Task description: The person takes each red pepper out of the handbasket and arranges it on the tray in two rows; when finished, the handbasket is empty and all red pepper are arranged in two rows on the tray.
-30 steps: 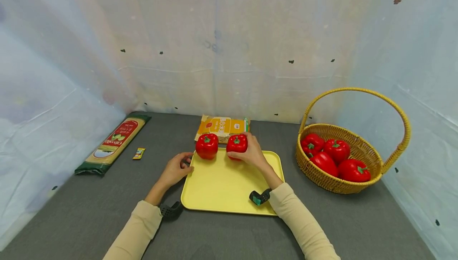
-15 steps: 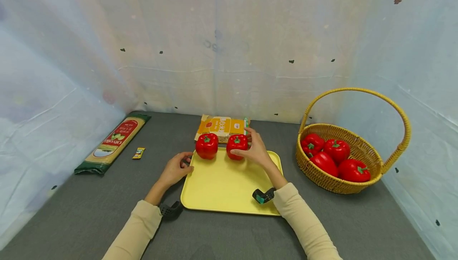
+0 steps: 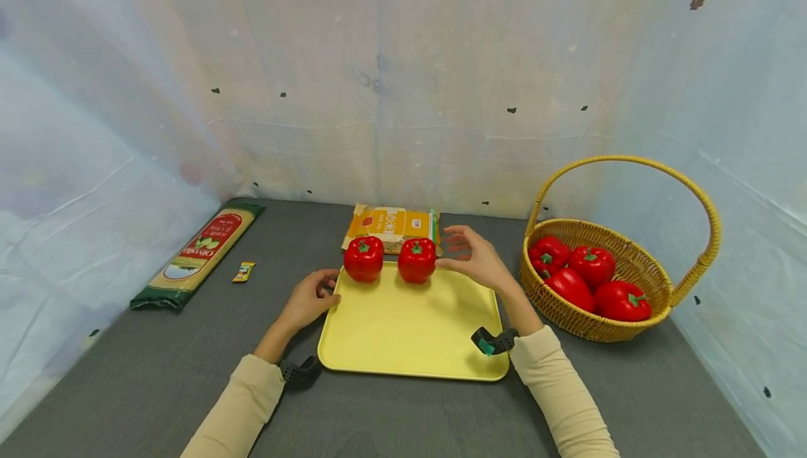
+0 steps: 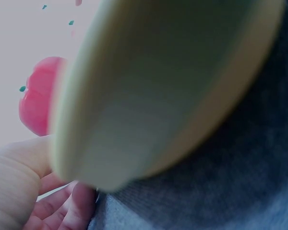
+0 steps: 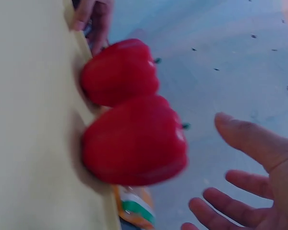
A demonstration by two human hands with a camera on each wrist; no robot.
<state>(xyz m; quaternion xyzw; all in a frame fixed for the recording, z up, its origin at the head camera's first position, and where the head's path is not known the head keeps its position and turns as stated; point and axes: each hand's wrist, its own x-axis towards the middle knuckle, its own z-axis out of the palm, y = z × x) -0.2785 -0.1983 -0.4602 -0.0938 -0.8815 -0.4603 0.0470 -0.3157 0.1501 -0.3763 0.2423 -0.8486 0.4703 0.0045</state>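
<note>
Two red bell peppers stand on the far edge of a yellow tray (image 3: 410,332), the left pepper (image 3: 363,259) a little apart from the right pepper (image 3: 417,260). My left hand (image 3: 309,298) holds the tray's left edge, thumb at the rim; in the left wrist view the tray's underside covers much of the frame. Just right of the right pepper, my right hand (image 3: 476,260) is spread with nothing in it. The right wrist view shows its thumb and fingers (image 5: 249,136) apart from both peppers.
A wicker basket (image 3: 586,328) with a tall handle holds several red bell peppers at the right. Behind the tray lies an orange food packet (image 3: 394,223). A long green-ended packet (image 3: 202,251) and a small yellow sachet (image 3: 244,272) lie at the left.
My right hand has let go of the right pepper and moved off to the right, its fingers spreading. The left hand and both peppers on the tray stay in place.
</note>
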